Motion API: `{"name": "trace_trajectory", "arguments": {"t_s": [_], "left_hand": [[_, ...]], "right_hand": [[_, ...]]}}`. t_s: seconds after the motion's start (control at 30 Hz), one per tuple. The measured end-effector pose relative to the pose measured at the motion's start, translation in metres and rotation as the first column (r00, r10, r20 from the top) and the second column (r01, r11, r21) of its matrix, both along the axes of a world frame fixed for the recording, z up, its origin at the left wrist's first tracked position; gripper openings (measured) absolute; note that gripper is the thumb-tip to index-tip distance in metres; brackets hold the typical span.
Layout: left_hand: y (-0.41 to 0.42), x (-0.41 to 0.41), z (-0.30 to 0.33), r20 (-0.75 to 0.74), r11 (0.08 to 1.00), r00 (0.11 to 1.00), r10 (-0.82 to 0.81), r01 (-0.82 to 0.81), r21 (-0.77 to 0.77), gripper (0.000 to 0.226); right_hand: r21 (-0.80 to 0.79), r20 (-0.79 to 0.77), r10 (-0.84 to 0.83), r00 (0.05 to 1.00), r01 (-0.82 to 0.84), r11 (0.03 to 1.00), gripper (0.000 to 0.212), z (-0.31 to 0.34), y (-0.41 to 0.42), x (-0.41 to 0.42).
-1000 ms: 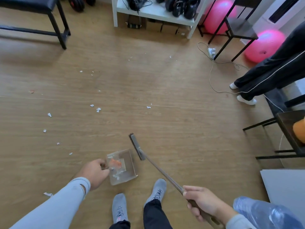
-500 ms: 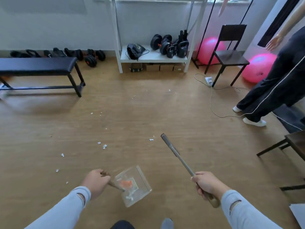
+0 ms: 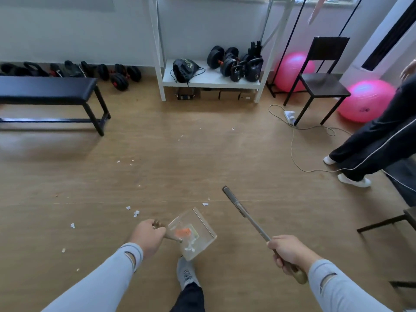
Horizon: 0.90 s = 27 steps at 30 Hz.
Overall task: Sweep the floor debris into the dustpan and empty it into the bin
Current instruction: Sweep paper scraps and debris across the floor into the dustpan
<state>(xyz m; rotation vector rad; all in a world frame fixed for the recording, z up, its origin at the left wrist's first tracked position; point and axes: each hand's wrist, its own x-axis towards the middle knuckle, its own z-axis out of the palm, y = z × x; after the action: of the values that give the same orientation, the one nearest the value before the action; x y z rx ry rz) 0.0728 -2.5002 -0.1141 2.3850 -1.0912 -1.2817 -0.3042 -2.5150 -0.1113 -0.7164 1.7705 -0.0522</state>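
Observation:
My left hand (image 3: 147,236) grips the brown handle of a clear dustpan (image 3: 202,226), held above the floor; an orange scrap and white bits lie inside it. My right hand (image 3: 287,252) holds the long handle of a brush (image 3: 234,200), whose dark head points forward and up-left, off the floor. White paper scraps (image 3: 132,211) are scattered over the wooden floor ahead and to the left, one (image 3: 205,204) just beyond the dustpan. No bin is in sight.
A black bench (image 3: 49,91) stands at the left. A white shelf (image 3: 209,78) with weights is at the back. A dark chair (image 3: 322,79), pink balls and a cable (image 3: 295,143) are at the right, where a person's legs (image 3: 371,152) stand.
My view has tilted up from the floor to the room. The dustpan has lifted and shifted right, and the brush has risen off the floor.

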Motion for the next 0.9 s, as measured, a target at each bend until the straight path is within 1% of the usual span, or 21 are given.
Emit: {"name": "trace_trajectory", "arguments": {"t_s": [0.07, 0.13, 0.2, 0.27, 0.33, 0.43, 0.5, 0.57, 0.67, 0.77, 0.9], "left_hand": [[-0.028, 0.009, -0.012, -0.022, 1.0, 1.0, -0.009, 0.009, 0.017, 0.009], [-0.051, 0.015, -0.02, -0.053, 1.0, 0.999, -0.004, 0.006, 0.029, 0.01], [-0.073, 0.016, -0.021, -0.1, 0.999, 0.995, 0.026, -0.023, 0.03, 0.008], [-0.092, 0.018, -0.027, -0.121, 0.999, 0.992, 0.037, -0.032, 0.044, 0.008], [-0.109, 0.019, -0.031, -0.132, 0.998, 0.99, 0.045, -0.039, 0.05, 0.009], [-0.129, 0.021, -0.044, -0.136, 0.997, 0.989, 0.054, -0.045, 0.068, 0.017], [-0.143, 0.021, -0.054, -0.123, 0.996, 0.992, 0.035, -0.024, 0.089, 0.017], [-0.156, 0.02, -0.065, -0.108, 0.994, 0.994, 0.031, -0.019, 0.112, 0.015], [-0.169, 0.015, -0.081, -0.081, 0.99, 0.996, 0.022, -0.01, 0.144, 0.013], [-0.181, 0.007, -0.092, -0.054, 0.987, 0.998, 0.011, -0.002, 0.161, 0.013], [-0.194, -0.007, -0.099, -0.021, 0.984, 1.0, 0.011, -0.007, 0.178, 0.014]], "right_hand": [[0.018, -0.039, 0.031, 0.999, -0.03, 0.999, 0.012, 0.001, -0.024, 0.012], [0.042, -0.072, 0.052, 0.996, -0.049, 0.998, 0.014, 0.001, -0.047, 0.024], [0.07, -0.083, 0.053, 0.995, -0.048, 0.996, 0.013, 0.003, -0.07, 0.036], [0.095, -0.095, 0.058, 0.994, -0.049, 0.994, 0.017, 0.002, -0.089, 0.045], [0.12, -0.101, 0.062, 0.993, -0.05, 0.992, 0.02, -0.001, -0.108, 0.053], [0.129, -0.125, 0.061, 0.99, -0.045, 0.991, 0.019, -0.012, -0.133, 0.063], [0.127, -0.144, 0.08, 0.986, -0.062, 0.99, 0.017, -0.021, -0.149, 0.067], [0.128, -0.147, 0.125, 0.981, -0.107, 0.986, 0.017, -0.034, -0.164, 0.069], [0.133, -0.154, 0.21, 0.966, -0.19, 0.973, 0.022, -0.051, -0.184, 0.07], [0.147, -0.183, 0.303, 0.935, -0.278, 0.949, 0.024, -0.064, -0.203, 0.074], [0.224, -0.208, 0.424, 0.881, -0.379, 0.898, 0.028, -0.087, -0.208, 0.083]]}}
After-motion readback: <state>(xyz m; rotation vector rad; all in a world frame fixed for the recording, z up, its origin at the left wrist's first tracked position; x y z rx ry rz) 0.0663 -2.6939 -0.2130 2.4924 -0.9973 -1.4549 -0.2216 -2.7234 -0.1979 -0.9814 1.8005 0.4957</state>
